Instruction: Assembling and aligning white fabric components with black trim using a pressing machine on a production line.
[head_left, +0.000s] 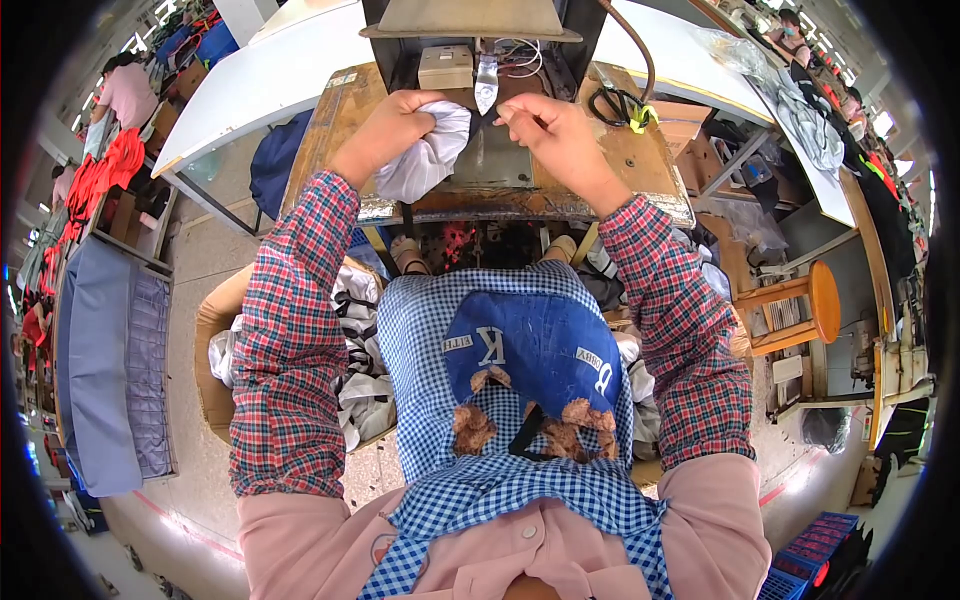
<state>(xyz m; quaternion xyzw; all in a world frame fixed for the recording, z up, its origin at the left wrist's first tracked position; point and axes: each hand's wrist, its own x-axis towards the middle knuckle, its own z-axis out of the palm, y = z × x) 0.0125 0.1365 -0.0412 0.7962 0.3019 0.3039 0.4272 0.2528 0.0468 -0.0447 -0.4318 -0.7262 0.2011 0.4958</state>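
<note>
My left hand is closed on a bunched white cloth, which hangs down over the front of the worn wooden worktable. Facing it, my right hand has its thumb and fingertips pinched together; whatever is between them is too small to name. Between the two hands, a pointed silver metal piece hangs from the machine. The right fingertips are close beside its tip, and the cloth is a little to its left.
Black-handled scissors with a yellow-green strip lie right of my right hand. White-and-black cloth pieces fill a cardboard box beside my left leg. White tables flank the machine. A wooden stool stands at right; other people work farther off.
</note>
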